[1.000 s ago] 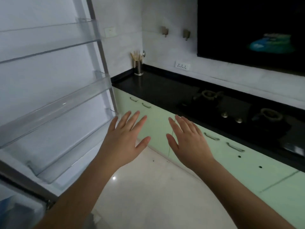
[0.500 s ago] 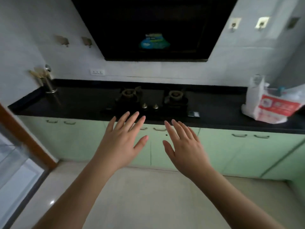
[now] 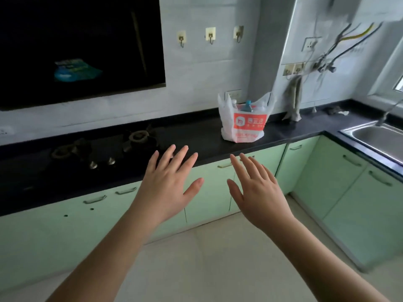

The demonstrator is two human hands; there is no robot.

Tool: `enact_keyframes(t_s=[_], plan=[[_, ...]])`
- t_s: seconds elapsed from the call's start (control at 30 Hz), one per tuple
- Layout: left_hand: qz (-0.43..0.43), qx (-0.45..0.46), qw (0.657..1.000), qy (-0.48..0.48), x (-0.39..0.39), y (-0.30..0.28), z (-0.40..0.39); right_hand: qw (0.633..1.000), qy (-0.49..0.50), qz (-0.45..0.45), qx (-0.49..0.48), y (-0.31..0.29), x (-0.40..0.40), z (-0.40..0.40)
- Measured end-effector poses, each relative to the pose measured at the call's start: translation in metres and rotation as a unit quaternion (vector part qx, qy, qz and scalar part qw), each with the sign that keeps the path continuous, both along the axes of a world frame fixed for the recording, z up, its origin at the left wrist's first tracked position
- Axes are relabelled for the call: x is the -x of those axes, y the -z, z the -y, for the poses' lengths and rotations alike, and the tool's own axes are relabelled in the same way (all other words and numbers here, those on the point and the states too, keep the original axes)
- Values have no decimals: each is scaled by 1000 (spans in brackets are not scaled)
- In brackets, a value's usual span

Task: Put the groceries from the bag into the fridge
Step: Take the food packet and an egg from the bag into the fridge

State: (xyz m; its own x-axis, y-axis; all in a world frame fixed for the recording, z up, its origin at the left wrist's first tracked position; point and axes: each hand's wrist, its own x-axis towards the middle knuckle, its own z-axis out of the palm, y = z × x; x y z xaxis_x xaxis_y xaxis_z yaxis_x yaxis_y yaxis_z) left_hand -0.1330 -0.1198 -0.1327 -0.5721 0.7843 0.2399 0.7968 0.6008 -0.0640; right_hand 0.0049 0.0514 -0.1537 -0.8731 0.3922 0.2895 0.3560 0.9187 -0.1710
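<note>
White bag (image 3: 244, 125) with red label standing upright on the black table (image 3: 294, 129), bottles showing inside; left hand (image 3: 168, 188) and right hand (image 3: 259, 190) hovering, fingers spread, holding nothing; stove (image 3: 104, 149) lying left

The bag (image 3: 244, 120) was set on the counter (image 3: 196, 136), right of the stove (image 3: 104, 149); bottles (image 3: 248, 106) were held inside it, and the sink (image 3: 379, 138) was placed farther right.
</note>
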Motion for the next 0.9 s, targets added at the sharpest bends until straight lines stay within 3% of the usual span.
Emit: enact_keyframes(t_s=[0.33,0.9], plan=[[9,1,995,99,17,-10,-114,994,109,7,18,-5,-14,-84],[5,-18,983,185,161,-1,-246,982,187,13,-1,-11,98,-194]])
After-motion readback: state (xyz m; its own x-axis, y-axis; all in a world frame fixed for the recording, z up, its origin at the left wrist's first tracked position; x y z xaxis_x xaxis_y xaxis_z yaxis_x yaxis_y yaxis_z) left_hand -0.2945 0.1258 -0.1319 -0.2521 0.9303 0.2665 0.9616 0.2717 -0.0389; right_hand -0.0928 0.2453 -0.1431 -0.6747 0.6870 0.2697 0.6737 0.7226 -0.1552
